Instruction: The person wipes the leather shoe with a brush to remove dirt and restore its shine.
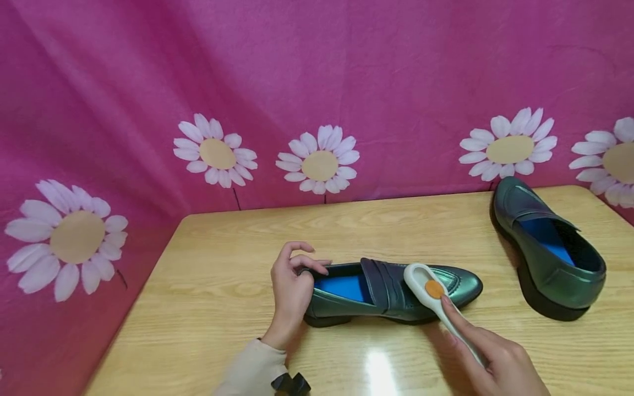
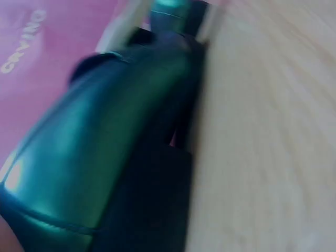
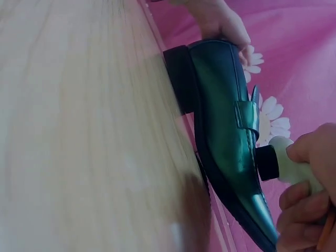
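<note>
A glossy dark green loafer (image 1: 381, 286) with a blue insole stands on the table, toe to the right. My left hand (image 1: 291, 289) holds its heel end, the thumb at the back rim and the other fingers bent above the opening. In my right hand (image 1: 502, 355) is a white-handled shoe brush (image 1: 425, 283) with an orange oval on top. The right wrist view shows the brush's dark bristles (image 3: 267, 163) against the loafer's upper, just ahead of the strap. Close up in the left wrist view is the loafer's side (image 2: 79, 142), partly blurred.
A matching loafer (image 1: 557, 280) stands at the right of the wooden table (image 1: 223, 258), toe pointing away. A pink cloth (image 1: 396, 66) with white daisies hangs behind the table and along its left side.
</note>
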A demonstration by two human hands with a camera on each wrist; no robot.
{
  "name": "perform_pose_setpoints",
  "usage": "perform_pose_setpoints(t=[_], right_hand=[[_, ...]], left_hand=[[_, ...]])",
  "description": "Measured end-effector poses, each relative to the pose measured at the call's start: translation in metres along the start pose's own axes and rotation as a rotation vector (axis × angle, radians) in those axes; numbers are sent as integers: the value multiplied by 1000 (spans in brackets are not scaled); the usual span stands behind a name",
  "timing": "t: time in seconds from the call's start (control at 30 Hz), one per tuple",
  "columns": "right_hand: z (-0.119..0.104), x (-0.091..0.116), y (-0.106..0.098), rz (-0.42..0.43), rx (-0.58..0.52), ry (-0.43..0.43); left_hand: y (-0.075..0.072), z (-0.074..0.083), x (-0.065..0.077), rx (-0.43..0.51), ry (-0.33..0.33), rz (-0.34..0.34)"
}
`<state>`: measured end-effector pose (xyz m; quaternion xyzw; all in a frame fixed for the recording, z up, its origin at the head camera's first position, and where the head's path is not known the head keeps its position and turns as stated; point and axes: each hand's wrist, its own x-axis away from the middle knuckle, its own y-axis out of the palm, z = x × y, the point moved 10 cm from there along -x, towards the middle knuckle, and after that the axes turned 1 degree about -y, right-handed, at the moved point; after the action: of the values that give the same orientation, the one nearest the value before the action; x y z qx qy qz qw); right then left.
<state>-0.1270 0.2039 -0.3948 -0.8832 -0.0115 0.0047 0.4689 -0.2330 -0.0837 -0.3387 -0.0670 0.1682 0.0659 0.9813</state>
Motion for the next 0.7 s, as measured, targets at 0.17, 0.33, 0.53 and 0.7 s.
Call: perform_pose_setpoints(t=[0.17,0.33,0.53,0.7], right_hand=[[3,1,-18,133,128,-15],[12,2,-24,155,173,42],[5,0,-4,15,127,30],[3,3,-21,141,164,9]], left_hand=[[-2,11,4,101,174,85],[9,16,4,-103,201,-76],[4,2,3,-832,-76,-302],[0,-23,17,-720,-427,-587]])
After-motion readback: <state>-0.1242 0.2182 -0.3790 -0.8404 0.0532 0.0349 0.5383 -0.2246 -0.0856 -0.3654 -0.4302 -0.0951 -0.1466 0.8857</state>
